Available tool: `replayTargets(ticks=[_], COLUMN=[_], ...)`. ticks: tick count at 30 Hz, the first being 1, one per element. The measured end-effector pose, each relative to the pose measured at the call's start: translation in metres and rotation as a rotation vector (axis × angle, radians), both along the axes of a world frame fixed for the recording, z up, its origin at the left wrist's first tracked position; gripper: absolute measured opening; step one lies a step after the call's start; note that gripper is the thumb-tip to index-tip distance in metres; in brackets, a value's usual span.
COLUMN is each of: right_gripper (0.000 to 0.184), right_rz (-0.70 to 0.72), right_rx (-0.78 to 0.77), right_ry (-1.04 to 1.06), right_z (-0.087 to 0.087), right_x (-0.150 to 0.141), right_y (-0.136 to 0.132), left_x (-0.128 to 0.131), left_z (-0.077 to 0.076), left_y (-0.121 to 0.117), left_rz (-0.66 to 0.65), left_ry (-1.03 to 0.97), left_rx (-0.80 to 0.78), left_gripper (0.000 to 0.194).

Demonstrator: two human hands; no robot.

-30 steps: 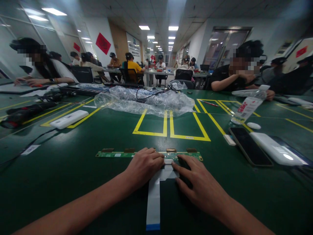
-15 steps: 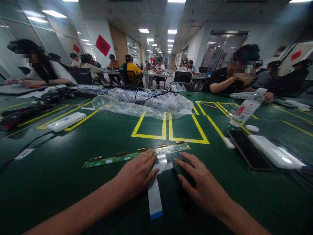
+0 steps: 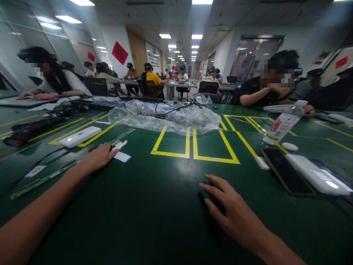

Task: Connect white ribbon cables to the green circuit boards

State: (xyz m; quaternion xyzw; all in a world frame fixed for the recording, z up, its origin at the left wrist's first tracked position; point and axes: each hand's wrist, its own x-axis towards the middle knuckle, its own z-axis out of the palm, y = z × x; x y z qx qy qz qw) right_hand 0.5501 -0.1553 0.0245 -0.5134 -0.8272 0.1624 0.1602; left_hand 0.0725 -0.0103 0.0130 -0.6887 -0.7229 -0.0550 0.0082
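A long, narrow green circuit board [image 3: 44, 179] lies slanted on the dark green table [image 3: 154, 206], running from the near left edge up toward the yellow tape lines. My left hand [image 3: 97, 157] rests flat on it, fingers stretched out. Just past the fingertips lies the board's white flat ribbon cable [image 3: 121, 156] with its blue tip. My right hand [image 3: 231, 209] rests open on the bare table at the lower right, fingers spread, holding nothing.
A heap of clear plastic wrap [image 3: 171, 117] with black wires lies beyond the yellow taped boxes [image 3: 193, 147]. A white device [image 3: 79, 136] is at left. At right are a phone [image 3: 286, 170], another white device [image 3: 317, 173] and a water bottle [image 3: 282, 123]. Several people sit at surrounding tables.
My left hand has swept the circuit board and its ribbon cable from the table's middle far to the left, swinging it slantwise. My right hand has let go and stayed in place.
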Motion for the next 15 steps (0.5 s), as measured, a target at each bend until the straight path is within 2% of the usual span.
replayTargets(ticks=[4, 10, 13, 15], right_gripper=[0.042, 0.042, 0.042, 0.042], right_rz=[0.014, 0.030, 0.033, 0.027], right_rx=[-0.022, -0.049, -0.047, -0.039], right_ry=[-0.009, -0.007, -0.002, -0.002], right_z=[-0.002, -0.001, -0.001, 0.000], right_x=[-0.001, -0.003, -0.003, -0.002], right_y=[-0.001, -0.002, -0.002, -0.001], left_x=[-0.006, 0.001, 0.018, 0.042], left_z=[-0.003, 0.000, 0.003, 0.003], left_y=[0.000, -0.008, -0.013, -0.018], left_rz=[0.043, 0.132, 0.116, 0.022], left_ry=[-0.001, 0.011, 0.025, 0.026], left_rx=[-0.076, -0.092, -0.074, -0.093], left_gripper=[0.064, 0.087, 0.092, 0.092])
